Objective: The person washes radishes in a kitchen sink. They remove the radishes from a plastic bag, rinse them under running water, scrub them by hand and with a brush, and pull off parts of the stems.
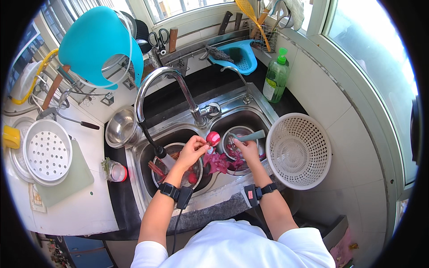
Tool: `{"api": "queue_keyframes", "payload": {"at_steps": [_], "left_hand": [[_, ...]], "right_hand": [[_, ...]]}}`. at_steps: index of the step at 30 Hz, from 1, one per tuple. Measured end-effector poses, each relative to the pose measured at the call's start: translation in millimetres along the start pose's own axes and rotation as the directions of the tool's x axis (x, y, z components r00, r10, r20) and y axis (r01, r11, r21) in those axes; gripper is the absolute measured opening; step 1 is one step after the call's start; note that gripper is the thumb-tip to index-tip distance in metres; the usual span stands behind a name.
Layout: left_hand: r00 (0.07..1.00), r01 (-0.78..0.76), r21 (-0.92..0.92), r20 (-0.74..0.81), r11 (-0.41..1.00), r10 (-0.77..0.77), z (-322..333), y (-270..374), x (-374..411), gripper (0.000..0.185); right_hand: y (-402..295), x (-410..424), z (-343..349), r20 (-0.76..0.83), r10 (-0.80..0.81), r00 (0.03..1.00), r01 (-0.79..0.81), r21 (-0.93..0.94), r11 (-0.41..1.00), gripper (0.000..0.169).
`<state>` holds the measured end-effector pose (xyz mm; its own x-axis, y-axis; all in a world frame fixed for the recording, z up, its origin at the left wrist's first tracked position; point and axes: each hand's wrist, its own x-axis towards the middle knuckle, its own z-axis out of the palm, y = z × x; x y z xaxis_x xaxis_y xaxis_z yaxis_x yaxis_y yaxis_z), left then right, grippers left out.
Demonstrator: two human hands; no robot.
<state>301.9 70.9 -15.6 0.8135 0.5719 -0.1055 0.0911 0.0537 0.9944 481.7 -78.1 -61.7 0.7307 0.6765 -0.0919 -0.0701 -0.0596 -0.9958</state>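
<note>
My left hand (191,153) pinches a round red radish-like vegetable (213,138) with pale patches on its skin. A grey-green handled tool (251,136), probably a peeler, is gripped in my right hand (248,151); its head is too small to make out. Below that hand, a metal bowl (234,130) in the right sink basin contains red-purple peelings. Crumpled magenta material (218,163) lies over the divider between my hands. In the left basin, a metal bowl (200,172) holds another red vegetable (192,178) and reddish stalks (157,168).
A chrome faucet (164,71) arches over the left basin. Right of the sink stands a beige colander (298,150), with a green soap bottle (277,78) behind. Left are a steel bowl (122,127), a jar (118,172) and a white perforated pan (48,150). Knives (225,22) stand at the back.
</note>
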Motion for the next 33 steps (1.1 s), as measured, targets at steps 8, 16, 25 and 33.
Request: {"api": "queue_keyframes", "payload": {"at_steps": [8, 16, 25, 33], "left_hand": [[0.976, -0.205, 0.682, 0.091, 0.702, 0.197, 24.9, 46.2, -4.0, 0.032], [0.976, -0.206, 0.654, 0.188, 0.728, 0.107, 3.7, 55.9, -4.7, 0.031], [0.978, -0.176, 0.643, 0.198, 0.746, 0.060, 9.2, 63.5, 3.7, 0.028], [0.920, -0.382, 0.871, 0.326, 0.309, 0.216, 17.9, 58.6, 10.1, 0.028]], "right_hand": [[-41.0, -6.7, 11.4, 0.401, 0.048, 0.915, -0.127, 0.172, 0.977, 0.045], [-25.9, 2.5, -3.3, 0.349, 0.182, 0.919, -0.343, 0.484, 0.805, 0.031], [-28.3, 1.7, 4.0, 0.321, 0.109, 0.941, -0.208, 0.291, 0.934, 0.036], [-27.8, -1.8, 17.3, 0.327, 0.055, 0.943, -0.120, 0.181, 0.976, 0.033]]}}
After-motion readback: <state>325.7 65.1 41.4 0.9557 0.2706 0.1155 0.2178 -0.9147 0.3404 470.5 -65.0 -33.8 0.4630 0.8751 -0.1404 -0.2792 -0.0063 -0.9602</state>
